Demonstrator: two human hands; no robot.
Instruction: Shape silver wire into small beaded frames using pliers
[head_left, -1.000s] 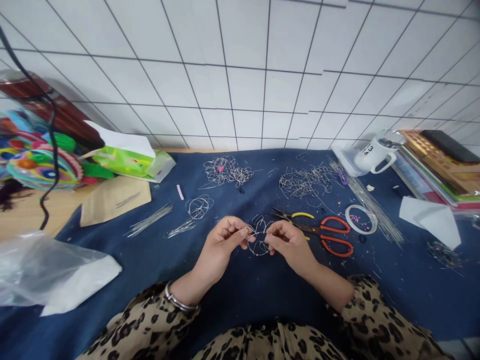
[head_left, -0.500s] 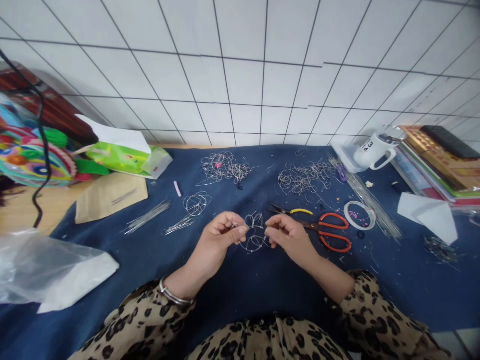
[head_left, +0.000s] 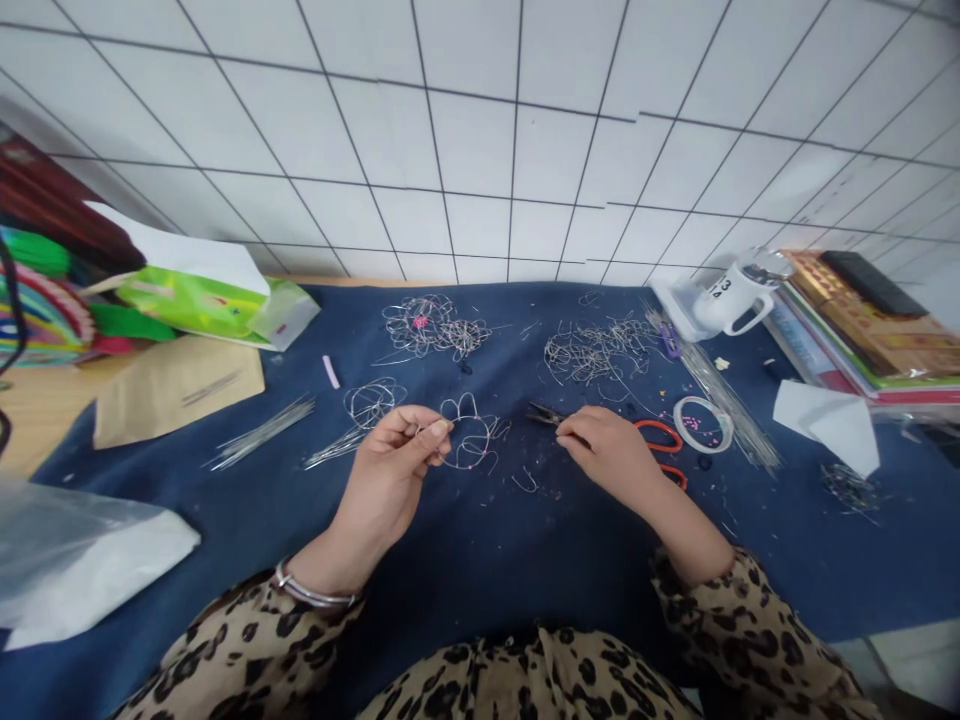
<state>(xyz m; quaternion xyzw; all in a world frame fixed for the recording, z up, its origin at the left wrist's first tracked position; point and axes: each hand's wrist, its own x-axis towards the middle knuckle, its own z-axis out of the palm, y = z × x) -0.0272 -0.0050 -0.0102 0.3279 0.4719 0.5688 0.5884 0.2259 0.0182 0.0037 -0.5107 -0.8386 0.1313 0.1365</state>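
My left hand (head_left: 397, 455) pinches the left side of a round wire piece (head_left: 474, 465) between thumb and fingertips. The piece has small pinkish beads along its ring and looped petals of thin silver wire at the top. My right hand (head_left: 611, 450) is closed over the handles of a pair of pliers (head_left: 544, 412); their dark jaws point left and their grips are hidden under my fingers. Orange-handled scissors (head_left: 660, 435) lie partly behind that hand. A short bent wire (head_left: 526, 482) lies on the blue cloth between my hands.
Wire tangles (head_left: 600, 350) and wire flowers (head_left: 420, 325) lie toward the tiled wall. Straight wires (head_left: 262, 432) are on the left. A white ring-shaped dish (head_left: 677, 420) of pink beads, a white mug (head_left: 739, 300) and stacked books (head_left: 885, 330) stand right. A plastic bag (head_left: 97, 560) lies front left.
My right hand has let go of the wire piece and moved right onto the pliers. My left hand has shifted left, still holding the piece. The camera view has turned slightly right.
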